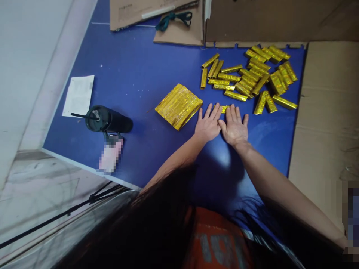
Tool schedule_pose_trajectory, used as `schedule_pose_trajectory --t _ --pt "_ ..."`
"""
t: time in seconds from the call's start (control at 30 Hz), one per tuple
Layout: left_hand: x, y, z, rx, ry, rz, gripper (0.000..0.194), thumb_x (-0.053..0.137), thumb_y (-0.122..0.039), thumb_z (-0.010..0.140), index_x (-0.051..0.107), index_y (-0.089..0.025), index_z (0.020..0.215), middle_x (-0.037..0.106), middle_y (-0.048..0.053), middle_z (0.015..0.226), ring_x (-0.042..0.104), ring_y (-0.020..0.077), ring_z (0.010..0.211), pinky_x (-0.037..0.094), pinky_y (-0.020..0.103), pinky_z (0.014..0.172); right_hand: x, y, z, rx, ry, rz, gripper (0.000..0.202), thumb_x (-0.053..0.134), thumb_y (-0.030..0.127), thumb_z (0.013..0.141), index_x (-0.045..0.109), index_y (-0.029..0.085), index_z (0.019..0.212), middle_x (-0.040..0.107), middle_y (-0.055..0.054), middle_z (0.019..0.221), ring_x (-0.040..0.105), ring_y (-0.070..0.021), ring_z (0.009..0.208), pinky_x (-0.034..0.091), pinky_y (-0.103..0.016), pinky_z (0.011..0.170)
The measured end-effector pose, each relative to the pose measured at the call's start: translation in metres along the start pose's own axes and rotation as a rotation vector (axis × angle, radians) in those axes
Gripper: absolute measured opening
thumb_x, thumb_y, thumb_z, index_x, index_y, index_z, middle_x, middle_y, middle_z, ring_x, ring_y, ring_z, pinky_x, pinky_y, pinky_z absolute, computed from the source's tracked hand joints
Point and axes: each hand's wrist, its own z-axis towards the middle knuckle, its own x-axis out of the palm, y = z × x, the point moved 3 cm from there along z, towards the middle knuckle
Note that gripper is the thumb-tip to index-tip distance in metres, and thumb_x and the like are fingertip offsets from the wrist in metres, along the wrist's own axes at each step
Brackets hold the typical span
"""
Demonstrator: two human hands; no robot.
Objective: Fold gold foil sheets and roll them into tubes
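Note:
My left hand (208, 125) lies flat over the blue table with its fingers stretched out. Beside it, my right hand (235, 127) is also flat and its fingers are spread a little. The thumbs come close together. A small shiny gold foil strip (225, 109) shows between the fingertips of both hands, and part of it is hidden under them. Just left of my left hand rests a flat stack of gold foil pieces (178, 105). Beyond my fingers lies a loose heap of small folded gold foil boxes (248, 80), narrow and oblong.
A black tumbler (114, 120) with a straw lies on the blue table (134, 67) at the left, near a white paper sheet (78, 95) and a blurred pinkish item (110, 157). Cardboard (280, 22) stands along the back, with a dark green ribbon (174, 20) on another piece.

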Motion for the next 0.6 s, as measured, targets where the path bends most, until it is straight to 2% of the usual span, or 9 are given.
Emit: schedule_pose_trajectory --t 0.3,0.5,0.6 --pt "0.005 0.001 0.003 -0.023 0.062 -0.022 0.052 0.024 -0.031 0.085 0.017 -0.017 0.134 0.012 0.001 0.141 0.004 0.0237 0.128 0.004 0.047 0.103 0.003 0.000 -0.001 0.004 0.013 -0.026 0.061 0.011 0.049 0.086 0.011 0.012 0.136 0.013 -0.009 0.142 0.007 -0.0243 0.128 0.009 -0.054 0.097" --pt "0.004 0.001 0.001 -0.011 0.047 -0.022 0.055 0.026 -0.039 0.085 0.017 -0.017 0.134 0.012 0.002 0.141 0.005 0.0247 0.128 0.005 0.047 0.102 -0.001 -0.009 -0.004 0.161 0.002 -0.035 0.064 0.007 0.050 0.085 0.011 0.010 0.135 0.014 -0.013 0.141 0.008 -0.0274 0.128 0.010 -0.059 0.095" --pt "0.006 0.002 0.001 -0.005 0.027 -0.003 0.055 0.025 -0.039 0.085 0.017 -0.017 0.134 0.012 0.002 0.141 0.005 0.0248 0.128 0.005 0.047 0.102 -0.005 0.000 0.004 0.217 -0.009 0.036 0.067 0.006 0.051 0.085 0.011 0.007 0.135 0.012 -0.016 0.141 0.007 -0.0266 0.128 0.011 -0.058 0.095"
